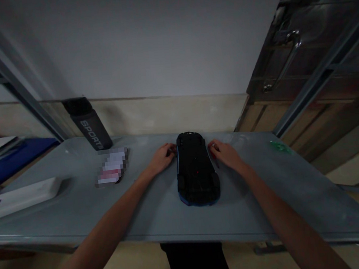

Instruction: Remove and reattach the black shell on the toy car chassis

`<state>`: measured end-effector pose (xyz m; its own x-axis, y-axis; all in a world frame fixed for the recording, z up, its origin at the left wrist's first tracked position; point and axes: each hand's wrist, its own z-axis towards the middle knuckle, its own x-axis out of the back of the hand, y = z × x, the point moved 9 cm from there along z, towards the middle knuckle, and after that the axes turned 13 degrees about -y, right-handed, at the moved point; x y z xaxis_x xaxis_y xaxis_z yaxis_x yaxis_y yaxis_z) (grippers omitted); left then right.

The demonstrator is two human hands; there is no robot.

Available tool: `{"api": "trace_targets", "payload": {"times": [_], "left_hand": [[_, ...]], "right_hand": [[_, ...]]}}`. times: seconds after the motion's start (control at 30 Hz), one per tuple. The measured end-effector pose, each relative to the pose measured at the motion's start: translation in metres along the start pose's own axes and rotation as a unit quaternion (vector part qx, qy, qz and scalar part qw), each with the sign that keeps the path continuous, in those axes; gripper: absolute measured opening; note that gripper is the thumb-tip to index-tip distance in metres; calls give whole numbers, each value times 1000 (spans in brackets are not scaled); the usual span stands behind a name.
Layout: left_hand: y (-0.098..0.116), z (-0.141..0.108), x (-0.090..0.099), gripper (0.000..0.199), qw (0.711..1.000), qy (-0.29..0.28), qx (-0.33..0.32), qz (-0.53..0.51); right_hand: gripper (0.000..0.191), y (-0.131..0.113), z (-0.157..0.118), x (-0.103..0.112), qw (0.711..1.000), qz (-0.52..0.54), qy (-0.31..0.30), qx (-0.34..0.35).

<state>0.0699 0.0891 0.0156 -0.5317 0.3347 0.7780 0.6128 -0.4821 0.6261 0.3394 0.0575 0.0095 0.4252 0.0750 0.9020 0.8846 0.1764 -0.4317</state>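
Observation:
A toy car point(194, 167) with a blue body edge lies upside down on the grey table, its black underside facing up and a small red spot on it. My left hand point(163, 157) is at the car's left side near its far end, with the fingertips curled in against the edge. At the opposite side, my right hand point(226, 152) has its fingers pinched together close to the car. A thin red and dark object point(216, 160) shows beneath those fingers, too small and dim to name. The fingertips of both hands are partly hidden.
On the left stand a dark bottle point(89, 127) lettered SPORT, a phone point(112, 166) with a blurred screen, and a white device point(22, 198). A green plastic scrap point(280, 146) lies on the right. Metal frame posts point(315, 80) rise at both table ends, before a wall.

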Motion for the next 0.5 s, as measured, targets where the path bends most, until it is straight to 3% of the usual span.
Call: {"api": "trace_targets", "payload": {"times": [0.5], "left_hand": [[4,-1,1,34,1000,-3,0,7]], "right_hand": [[24,-2,-2,2,1000,-8,3,-3]]}}
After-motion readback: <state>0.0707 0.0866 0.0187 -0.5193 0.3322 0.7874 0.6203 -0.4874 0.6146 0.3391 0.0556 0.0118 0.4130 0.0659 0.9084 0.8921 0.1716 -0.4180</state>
